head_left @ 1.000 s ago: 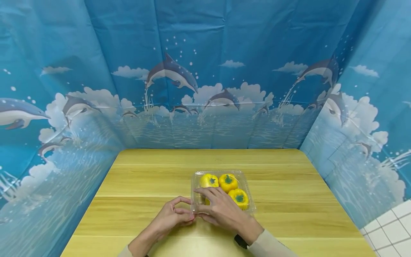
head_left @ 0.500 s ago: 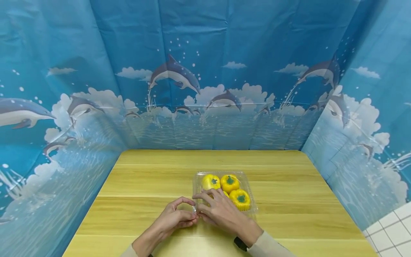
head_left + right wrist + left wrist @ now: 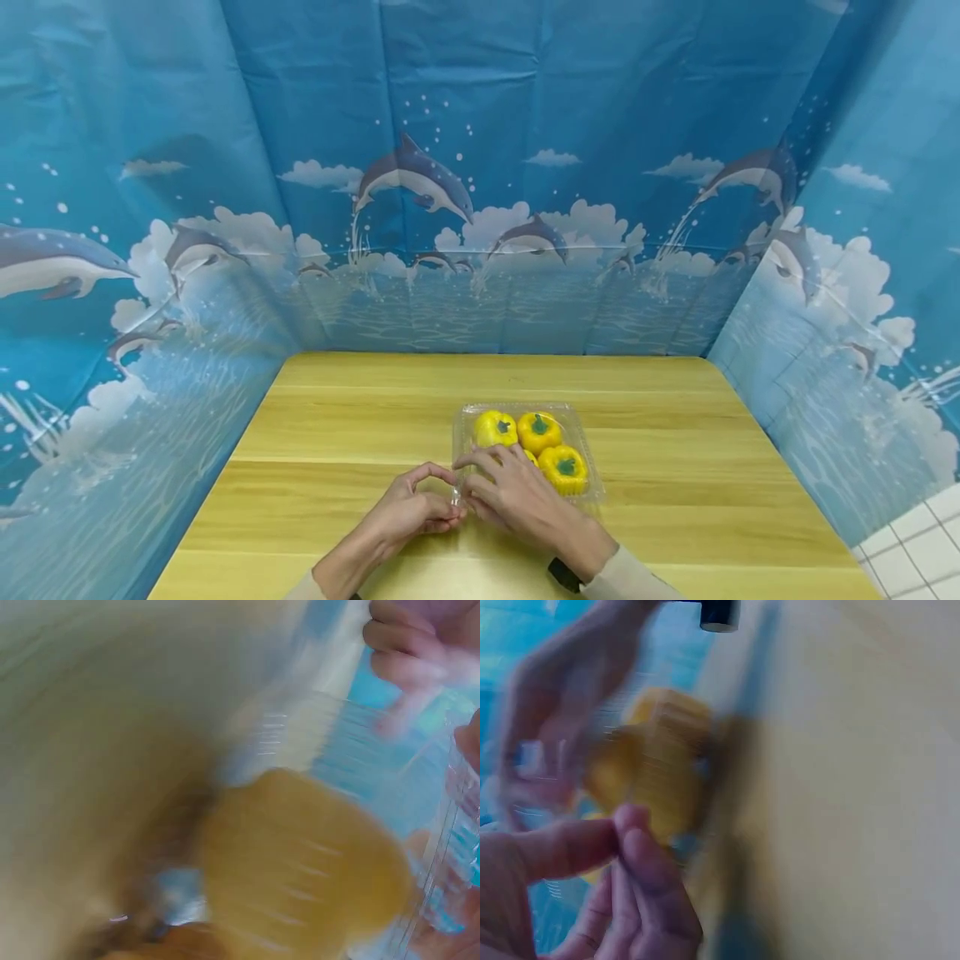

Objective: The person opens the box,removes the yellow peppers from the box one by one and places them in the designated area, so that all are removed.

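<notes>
here, a clear box (image 3: pixel 579 433) of yellow, green-stemmed peppers (image 3: pixel 538 433), perhaps four.

- I have the container (image 3: pixel 582 437) on the table (image 3: pixel 337 417), slightly right of its middle.
- Inside it I see a back-left pepper (image 3: pixel 496 429), a back-right pepper (image 3: pixel 539 433) and a front-right pepper (image 3: pixel 564 471); another pepper (image 3: pixel 531 457) is mostly behind the right hand (image 3: pixel 517 492).
- The left hand (image 3: pixel 411 510) is at the near-left corner.
- Curtain (image 3: pixel 480 300) stands behind the table and along both sides.
</notes>
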### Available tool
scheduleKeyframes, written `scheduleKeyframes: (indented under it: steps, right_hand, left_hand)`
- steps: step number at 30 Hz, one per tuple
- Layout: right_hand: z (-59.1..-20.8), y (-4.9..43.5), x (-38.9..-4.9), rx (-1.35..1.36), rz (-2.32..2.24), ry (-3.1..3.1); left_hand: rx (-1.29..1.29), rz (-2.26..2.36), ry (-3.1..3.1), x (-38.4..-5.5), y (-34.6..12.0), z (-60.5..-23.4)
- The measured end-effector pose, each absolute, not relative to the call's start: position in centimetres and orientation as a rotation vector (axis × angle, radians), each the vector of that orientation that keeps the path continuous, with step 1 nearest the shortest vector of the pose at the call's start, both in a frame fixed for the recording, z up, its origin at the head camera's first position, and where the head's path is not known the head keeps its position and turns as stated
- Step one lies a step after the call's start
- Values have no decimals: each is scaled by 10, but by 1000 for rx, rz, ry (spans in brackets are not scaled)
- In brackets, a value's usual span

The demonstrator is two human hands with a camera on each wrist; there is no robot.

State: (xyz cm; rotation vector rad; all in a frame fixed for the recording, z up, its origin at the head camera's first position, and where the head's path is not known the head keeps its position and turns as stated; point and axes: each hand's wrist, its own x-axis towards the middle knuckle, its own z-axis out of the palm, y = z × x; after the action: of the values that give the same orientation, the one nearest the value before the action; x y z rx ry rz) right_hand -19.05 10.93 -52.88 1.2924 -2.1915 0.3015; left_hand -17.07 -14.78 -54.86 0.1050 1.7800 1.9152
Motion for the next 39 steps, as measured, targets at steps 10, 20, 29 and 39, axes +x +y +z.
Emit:
scheduleKeyframes:
  steps: [10,20,29,39]
  right_hand:
    - [-515,108,-193,1257,261,-2148]
    - [-525,111,-190,1256,215,-2134]
    - [-533,117,-189,1277,256,-2156]
    - [-537,147,-190,1206,259,-2243]
  left_hand:
    - [171,1832,1934,-166,-152,-543]
    - [406,1615,2455,-176,-141,-539]
    - [450,1647,2347,-181,-137,-544]
    - [424,1662,2305,-183,-137,-545]
